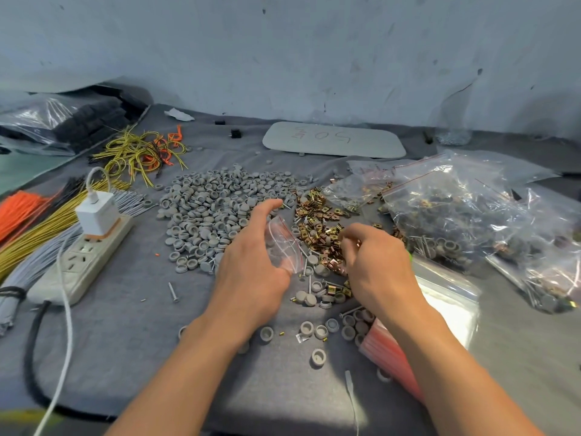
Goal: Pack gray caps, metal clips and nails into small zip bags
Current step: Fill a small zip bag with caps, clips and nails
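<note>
Cloth table (pixel 125 341), scuffed wall (pixel 314 58); left hand (pixel 251 272) around zip bag (pixel 281 243), right hand (pixel 380 262) tight on metal clips (pixel 317 212).

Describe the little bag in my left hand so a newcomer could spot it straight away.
Find the gray caps pile mid-table. At its near right edge the left hand holds a small clear zip bag. Unlike the stuffed bags at far right, it looks empty.
</note>
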### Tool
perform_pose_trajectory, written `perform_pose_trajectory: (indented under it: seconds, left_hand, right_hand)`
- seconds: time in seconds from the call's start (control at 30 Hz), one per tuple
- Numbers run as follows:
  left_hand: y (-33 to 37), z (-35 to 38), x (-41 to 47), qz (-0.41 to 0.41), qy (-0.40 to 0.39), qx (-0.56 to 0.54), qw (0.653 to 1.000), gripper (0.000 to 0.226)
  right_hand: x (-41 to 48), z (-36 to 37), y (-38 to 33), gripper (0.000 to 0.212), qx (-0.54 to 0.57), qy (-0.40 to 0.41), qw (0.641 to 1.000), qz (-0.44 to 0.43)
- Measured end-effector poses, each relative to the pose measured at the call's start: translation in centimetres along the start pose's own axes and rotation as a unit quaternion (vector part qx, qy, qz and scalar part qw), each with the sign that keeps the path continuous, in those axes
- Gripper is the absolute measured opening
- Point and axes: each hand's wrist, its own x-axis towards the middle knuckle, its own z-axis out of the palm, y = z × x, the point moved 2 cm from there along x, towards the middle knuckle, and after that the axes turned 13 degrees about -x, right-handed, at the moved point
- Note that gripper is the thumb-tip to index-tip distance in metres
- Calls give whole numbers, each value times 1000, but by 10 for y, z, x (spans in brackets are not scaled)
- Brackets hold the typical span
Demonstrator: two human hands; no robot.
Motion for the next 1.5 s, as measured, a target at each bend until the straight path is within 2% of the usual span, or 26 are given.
perform_pose_trajectory:
  seconds: [0.13,0.27,0.37,0.5,0.67,0.83,0.93,1.13,1.33,1.43,1.5]
  left_hand:
    - [-1,0,0,-4,-7,-1,1000,98]
    - [-2,-1,0,-4,-5,7,1000,100]
    - [-3,-2,1,-3,-4,3,1000,100]
    - [-3,-3,1,-2,3,1,1000,99]
    - [-5,-4,1,0,-6,0,1000,99]
    - [-6,-7,2,-3,1,2,1000,95]
    - [-7,-7,2,-3,-2,-4,1000,97]
    - [-9,-8,2,7,-1,-10,1000,97]
    - [-7,-7,0,-1,-2,-7,1000,99]
    - [-7,-8,0,-1,-6,-6,1000,99]
    - [-7,-9,0,0,-8,-6,1000,99]
  right_hand:
    - [1,-6,-3,34,103,0,993,55]
    - [4,-6,-1,42,132,-48,988,66]
    - [5,-1,1,44,93,-80,991,50]
    - [5,2,3,11,75,-59,995,30]
    - [5,1,1,32,79,2,996,31]
    - [3,12,-9,37,-25,-147,989,-15]
    - [3,15,-15,51,-73,-177,981,-27]
    - [3,20,-22,33,-83,-140,986,-41]
    - [5,22,-29,51,-105,-140,983,-49]
    - [9,24,-30,31,-121,-144,981,-48]
    - [10,23,-29,26,-124,-146,980,-45]
